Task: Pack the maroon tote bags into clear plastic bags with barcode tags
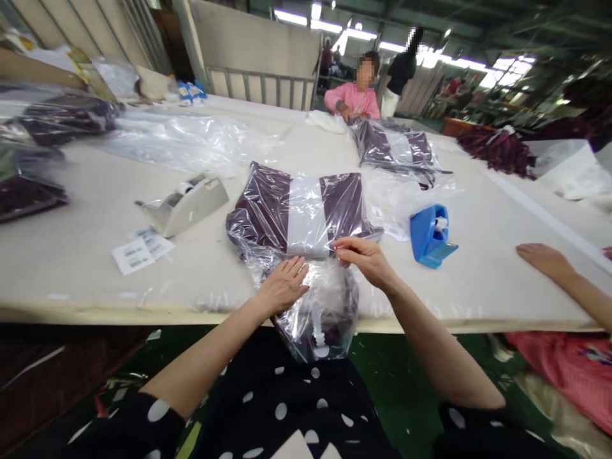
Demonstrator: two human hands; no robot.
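Note:
In front of me a folded dark maroon garment (265,204) lies in a clear plastic bag (329,287), with a pale grey band (306,213) across its middle. The loose end of the bag hangs over the near table edge. My left hand (284,285) rests flat on the plastic just below the band, fingers stretched out. At the band's lower right corner, my right hand (361,256) has thumb and index finger pinched together at the plastic. A blue tape dispenser (425,237) stands right of the bag, and a cream tape dispenser (194,204) stands to its left.
Printed labels (134,255) lie on the table at left. Clear plastic bags (191,137) spread behind them, near more bagged garments (67,118). Another bagged garment (399,146) is at the back. A person in pink (358,99) stands opposite; another person's hand (545,260) rests at right.

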